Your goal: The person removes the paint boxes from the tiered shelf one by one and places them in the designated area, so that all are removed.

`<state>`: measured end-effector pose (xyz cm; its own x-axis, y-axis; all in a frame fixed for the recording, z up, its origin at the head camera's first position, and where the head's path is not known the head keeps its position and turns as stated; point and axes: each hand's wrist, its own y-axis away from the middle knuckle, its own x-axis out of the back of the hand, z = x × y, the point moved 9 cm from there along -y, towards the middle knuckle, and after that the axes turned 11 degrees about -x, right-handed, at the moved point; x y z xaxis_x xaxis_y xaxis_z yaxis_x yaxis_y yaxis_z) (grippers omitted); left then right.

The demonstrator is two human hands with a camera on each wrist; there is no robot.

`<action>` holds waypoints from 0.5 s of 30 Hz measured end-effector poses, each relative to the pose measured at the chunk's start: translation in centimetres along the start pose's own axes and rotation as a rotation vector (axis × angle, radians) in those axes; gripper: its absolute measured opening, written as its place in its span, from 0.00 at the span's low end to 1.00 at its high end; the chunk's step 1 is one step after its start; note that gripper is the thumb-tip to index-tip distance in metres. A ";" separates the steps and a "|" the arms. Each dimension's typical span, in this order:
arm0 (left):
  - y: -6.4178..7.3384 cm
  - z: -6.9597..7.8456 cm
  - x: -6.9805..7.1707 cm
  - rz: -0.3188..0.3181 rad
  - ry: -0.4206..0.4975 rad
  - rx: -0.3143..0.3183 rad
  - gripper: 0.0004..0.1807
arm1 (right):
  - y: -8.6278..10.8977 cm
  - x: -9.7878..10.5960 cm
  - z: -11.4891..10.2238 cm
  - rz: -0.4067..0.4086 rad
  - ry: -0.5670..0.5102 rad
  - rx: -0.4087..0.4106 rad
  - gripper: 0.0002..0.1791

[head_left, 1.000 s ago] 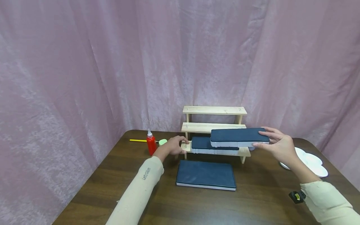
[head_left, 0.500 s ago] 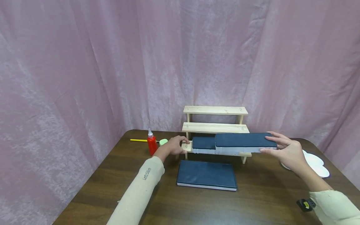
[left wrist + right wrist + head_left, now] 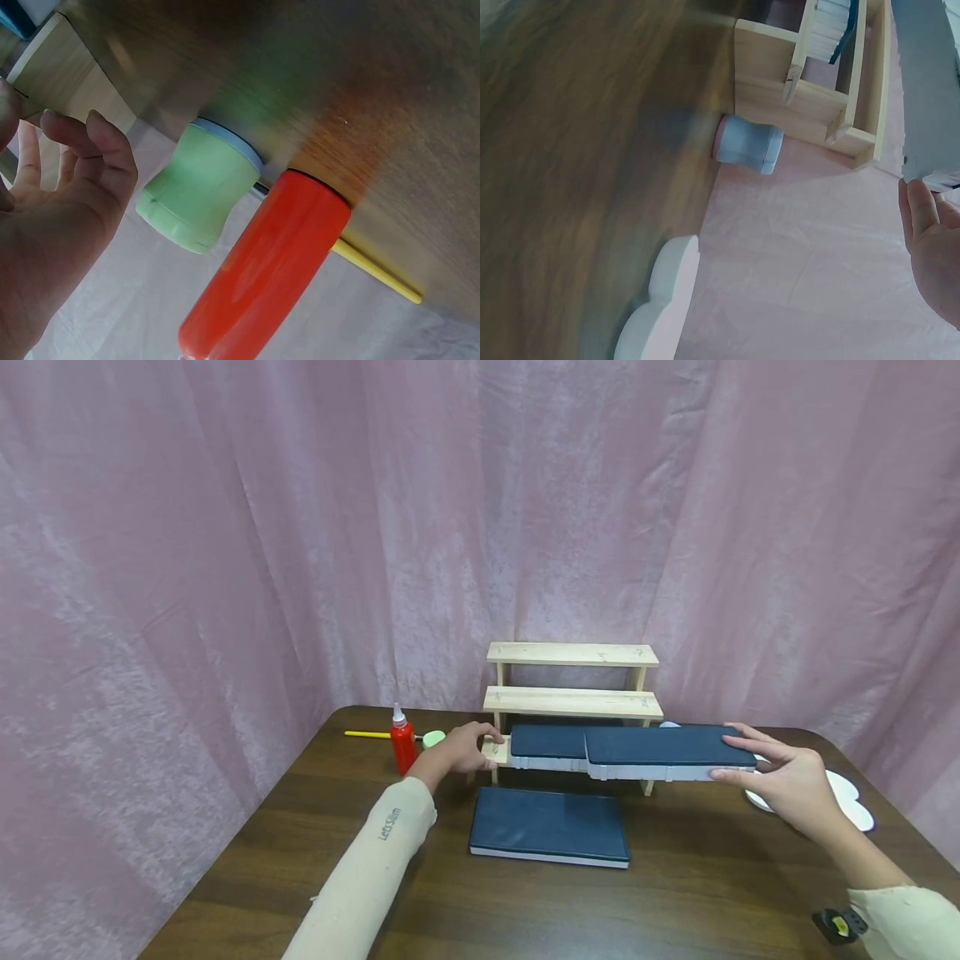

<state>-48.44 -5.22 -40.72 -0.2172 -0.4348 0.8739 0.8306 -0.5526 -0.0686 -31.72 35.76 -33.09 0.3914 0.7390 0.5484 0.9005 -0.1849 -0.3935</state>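
Note:
My right hand (image 3: pixel 783 781) pinches the right end of a long flat case (image 3: pixel 667 746) with a dark blue lid and white base, thumb below and fingers on top. The case is raised and overlaps the lowest step of a three-step wooden stand (image 3: pixel 573 700) in the head view. On that step sits a similar blue-lidded case (image 3: pixel 546 742), its right part hidden behind the held one. My left hand (image 3: pixel 467 748) grips the left end of the lowest step with thumb and curled fingers. A wider blue-covered case (image 3: pixel 550 825) lies flat in front of the stand.
Left of the stand are a red bottle (image 3: pixel 402 745) with a white nozzle, a green jar (image 3: pixel 199 187) and a yellow-handled stick (image 3: pixel 367 734). A blue-grey jar (image 3: pixel 748 144) stands right of the stand, a white lobed dish (image 3: pixel 664 300) farther right. Behind the table hangs a pink curtain (image 3: pixel 420 527).
My right hand has carried the held case rightward and down, from in front of the middle step to the lowest one. My left hand stays on the stand's left end.

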 end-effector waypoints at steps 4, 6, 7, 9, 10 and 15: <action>0.1 0.0 0.1 0.001 0.001 0.003 0.24 | 0.3 0.4 0.7 -0.002 0.027 -0.037 0.30; 0.1 0.0 0.1 0.002 0.005 0.003 0.24 | 0.5 0.6 1.0 -0.006 0.042 -0.052 0.30; 0.1 0.0 0.2 0.003 0.005 0.001 0.24 | 0.6 0.6 1.2 -0.011 0.047 -0.053 0.31; 0.2 0.1 0.2 0.005 0.006 -0.001 0.24 | 0.8 0.7 1.5 -0.017 0.051 -0.052 0.31; 0.2 0.1 0.2 0.004 0.007 -0.003 0.24 | 0.9 0.7 1.6 -0.022 0.049 -0.045 0.30; 0.1 0.0 0.1 0.003 0.004 -0.011 0.24 | 1.3 0.7 1.9 -0.036 0.034 -0.025 0.30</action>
<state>-48.38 -5.29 -40.64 -0.2168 -0.4395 0.8717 0.8255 -0.5591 -0.0766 -30.67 37.30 -34.64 0.3640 0.7232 0.5869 0.9186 -0.1746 -0.3546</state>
